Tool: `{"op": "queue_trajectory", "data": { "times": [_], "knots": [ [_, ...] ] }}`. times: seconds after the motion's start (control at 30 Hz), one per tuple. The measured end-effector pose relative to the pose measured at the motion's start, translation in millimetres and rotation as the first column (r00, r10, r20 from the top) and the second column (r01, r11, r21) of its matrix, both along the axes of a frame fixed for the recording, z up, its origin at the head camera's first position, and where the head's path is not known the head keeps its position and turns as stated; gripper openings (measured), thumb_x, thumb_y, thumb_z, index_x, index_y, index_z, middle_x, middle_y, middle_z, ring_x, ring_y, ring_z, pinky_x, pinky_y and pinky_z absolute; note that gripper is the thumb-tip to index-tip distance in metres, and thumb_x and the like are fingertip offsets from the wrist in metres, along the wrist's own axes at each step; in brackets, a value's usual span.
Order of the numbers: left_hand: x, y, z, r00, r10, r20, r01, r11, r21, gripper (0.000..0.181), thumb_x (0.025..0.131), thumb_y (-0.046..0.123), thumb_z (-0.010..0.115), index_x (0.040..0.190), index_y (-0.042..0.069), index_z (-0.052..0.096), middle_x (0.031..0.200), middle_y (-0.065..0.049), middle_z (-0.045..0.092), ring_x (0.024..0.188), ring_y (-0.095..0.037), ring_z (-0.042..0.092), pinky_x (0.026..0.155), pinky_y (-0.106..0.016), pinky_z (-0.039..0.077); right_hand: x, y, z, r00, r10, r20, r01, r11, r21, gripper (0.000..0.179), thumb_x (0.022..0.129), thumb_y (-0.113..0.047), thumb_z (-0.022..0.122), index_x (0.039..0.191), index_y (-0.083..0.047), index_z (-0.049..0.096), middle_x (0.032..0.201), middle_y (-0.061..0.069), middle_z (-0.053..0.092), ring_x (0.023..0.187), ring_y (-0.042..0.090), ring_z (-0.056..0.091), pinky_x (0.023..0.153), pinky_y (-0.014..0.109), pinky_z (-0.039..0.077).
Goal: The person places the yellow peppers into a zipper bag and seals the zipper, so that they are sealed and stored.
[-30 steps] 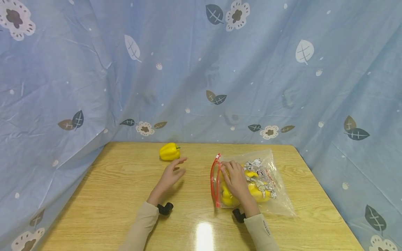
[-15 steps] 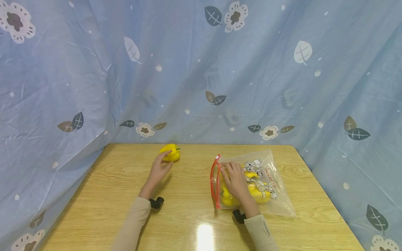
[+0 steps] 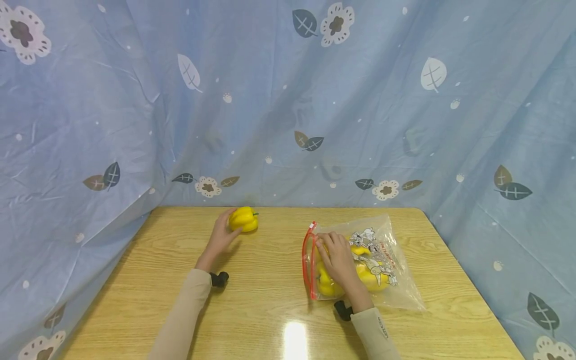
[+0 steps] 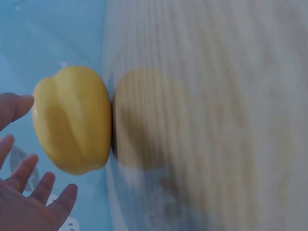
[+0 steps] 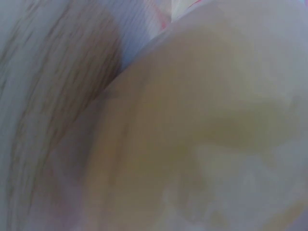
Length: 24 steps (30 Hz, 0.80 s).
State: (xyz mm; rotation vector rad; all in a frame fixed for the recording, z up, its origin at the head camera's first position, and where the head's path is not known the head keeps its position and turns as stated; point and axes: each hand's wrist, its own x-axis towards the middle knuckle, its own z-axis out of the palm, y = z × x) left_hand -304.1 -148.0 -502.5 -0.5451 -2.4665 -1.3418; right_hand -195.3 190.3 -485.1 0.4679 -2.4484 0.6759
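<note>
Toward the back of the table lies a yellow bell pepper (image 3: 243, 219), its green stem pointing right. My left hand (image 3: 219, 233) reaches its left side, thumb at the lower front and fingers along the far side. In the left wrist view the spread fingers (image 4: 43, 188) are fairly straight beside the pepper (image 4: 77, 120). My right hand (image 3: 336, 256) holds a clear zip bag (image 3: 407, 285) close to its red-edged mouth, fingertips bent over the upper layer. Several yellow peppers (image 3: 372, 278) show through the plastic. The right wrist view is blurred, with the bag (image 5: 207, 120) filling most of it.
The wooden table (image 3: 270, 280) ends at the back against a blue patterned curtain (image 3: 270, 100), which also hangs on both sides. A black wrist camera (image 3: 219, 279) sits at the left cuff, and another black camera (image 3: 344, 310) at the right.
My left hand has moved left and away from me to the loose pepper, its fingers now spread around the left side. My right hand and the bag have stayed in place.
</note>
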Motion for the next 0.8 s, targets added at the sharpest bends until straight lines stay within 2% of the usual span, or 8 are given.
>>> {"op": "queue_trajectory", "data": {
  "times": [0.13, 0.33, 0.47, 0.63, 0.8],
  "knots": [
    [-7.3, -2.1, -0.1, 0.999, -0.035, 0.024, 0.035, 0.999, -0.022, 0.065, 0.082, 0.005, 0.068, 0.137, -0.005, 0.036, 0.138, -0.027, 0.037, 0.129, -0.042, 0.031, 0.107, -0.060, 0.021, -0.2, 0.2, 0.7, 1.000, 0.005, -0.009, -0.005, 1.000, -0.002, 0.022, 0.096, -0.022, 0.050, 0.113, -0.013, 0.059, 0.093, 0.004, 0.053, 0.083, 0.022, 0.047, 0.078, 0.041, 0.039],
    [-14.3, -6.1, -0.8, 0.987, -0.094, 0.131, 0.097, 0.995, -0.017, 0.070, 0.084, 0.009, 0.067, 0.141, -0.005, 0.029, 0.143, -0.027, 0.028, 0.133, -0.042, 0.024, 0.109, -0.058, 0.018, -0.5, -0.4, 1.0, 1.000, -0.003, 0.001, 0.003, 1.000, 0.002, 0.023, 0.096, -0.023, 0.049, 0.115, -0.013, 0.058, 0.095, 0.004, 0.054, 0.085, 0.022, 0.048, 0.079, 0.041, 0.039],
    [-18.9, -8.4, -2.2, 0.983, -0.109, 0.145, 0.114, 0.993, -0.032, 0.071, 0.084, 0.009, 0.068, 0.141, -0.006, 0.028, 0.143, -0.028, 0.027, 0.133, -0.043, 0.023, 0.109, -0.058, 0.018, -0.3, -0.7, 1.4, 1.000, -0.002, 0.021, 0.002, 1.000, -0.005, 0.023, 0.097, -0.023, 0.049, 0.115, -0.012, 0.058, 0.096, 0.005, 0.054, 0.085, 0.023, 0.048, 0.080, 0.041, 0.039],
    [-21.9, -9.6, -3.5, 0.984, -0.093, 0.151, 0.101, 0.994, -0.046, 0.068, 0.084, 0.005, 0.066, 0.140, -0.007, 0.030, 0.143, -0.028, 0.029, 0.132, -0.042, 0.027, 0.107, -0.057, 0.025, -0.7, -0.8, 2.3, 1.000, -0.008, 0.009, 0.008, 1.000, 0.007, 0.023, 0.097, -0.023, 0.049, 0.115, -0.012, 0.058, 0.095, 0.005, 0.054, 0.084, 0.022, 0.048, 0.078, 0.041, 0.040],
    [-23.0, -10.4, -6.3, 0.987, -0.071, 0.142, 0.076, 0.997, -0.033, 0.064, 0.084, 0.003, 0.065, 0.139, -0.005, 0.033, 0.141, -0.025, 0.036, 0.125, -0.041, 0.036, 0.101, -0.055, 0.034, -1.0, -1.3, 3.5, 1.000, -0.004, 0.019, 0.004, 1.000, -0.001, 0.023, 0.096, -0.023, 0.049, 0.115, -0.011, 0.058, 0.095, 0.006, 0.054, 0.084, 0.023, 0.048, 0.080, 0.042, 0.040]
  ]
}}
